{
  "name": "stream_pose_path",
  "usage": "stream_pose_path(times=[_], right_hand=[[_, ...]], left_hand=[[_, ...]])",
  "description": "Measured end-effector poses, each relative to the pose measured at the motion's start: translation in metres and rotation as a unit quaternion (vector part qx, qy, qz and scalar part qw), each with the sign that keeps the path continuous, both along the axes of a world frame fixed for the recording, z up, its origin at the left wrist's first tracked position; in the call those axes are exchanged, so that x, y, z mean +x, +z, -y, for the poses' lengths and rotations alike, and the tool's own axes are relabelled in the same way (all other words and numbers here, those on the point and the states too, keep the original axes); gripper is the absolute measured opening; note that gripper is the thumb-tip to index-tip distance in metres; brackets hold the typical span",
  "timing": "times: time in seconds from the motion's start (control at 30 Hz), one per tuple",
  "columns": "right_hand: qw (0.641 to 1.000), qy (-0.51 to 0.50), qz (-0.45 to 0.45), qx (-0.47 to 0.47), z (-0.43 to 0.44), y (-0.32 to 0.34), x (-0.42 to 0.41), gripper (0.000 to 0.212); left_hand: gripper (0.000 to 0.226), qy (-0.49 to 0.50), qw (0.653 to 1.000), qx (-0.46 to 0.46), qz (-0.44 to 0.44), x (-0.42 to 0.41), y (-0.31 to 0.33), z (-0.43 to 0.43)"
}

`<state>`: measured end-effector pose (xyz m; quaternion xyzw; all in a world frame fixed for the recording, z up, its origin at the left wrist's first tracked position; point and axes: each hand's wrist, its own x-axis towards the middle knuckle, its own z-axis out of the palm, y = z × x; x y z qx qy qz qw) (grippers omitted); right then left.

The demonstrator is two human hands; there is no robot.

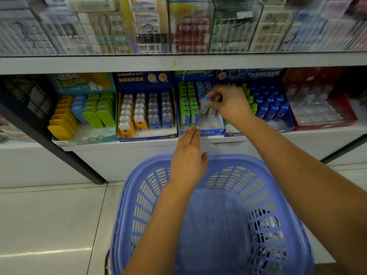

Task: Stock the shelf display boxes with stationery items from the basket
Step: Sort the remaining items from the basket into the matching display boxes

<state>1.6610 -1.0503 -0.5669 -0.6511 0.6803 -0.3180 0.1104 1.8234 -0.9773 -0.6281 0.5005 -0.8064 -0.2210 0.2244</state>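
Blue stationery pack [204,101], pinched between the thumb and curled fingertips of the right hand [228,102], is held over the right-hand rows of the middle display box [211,133]. The left hand [187,159], fingers straight and together, touches the box's front lip with its fingertips. Green packs [187,102] fill the box's left rows. A lilac basket [147,195] sits below both forearms.

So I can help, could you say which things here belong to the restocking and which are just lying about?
In the job: right hand, blue eraser pack it pinches, left hand, blue display box, basket.
Lying about: Gaspard et Lisa box, teal box, red box.
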Motion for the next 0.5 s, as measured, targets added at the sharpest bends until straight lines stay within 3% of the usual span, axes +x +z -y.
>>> stream_pose_path(times=[0.33, 0.5], right_hand=[[0.988, 0.045, -0.132, 0.07, 0.014, 0.013, -0.002, 0.025], [0.976, 0.037, -0.214, 0.021, 0.002, -0.005, 0.002, 0.029]], left_hand=[[0.067, -0.006, 1.0, 0.001, -0.01, 0.002, -0.003, 0.002], [0.067, -0.02, 1.0, 0.016, -0.013, 0.004, -0.001, 0.003]])
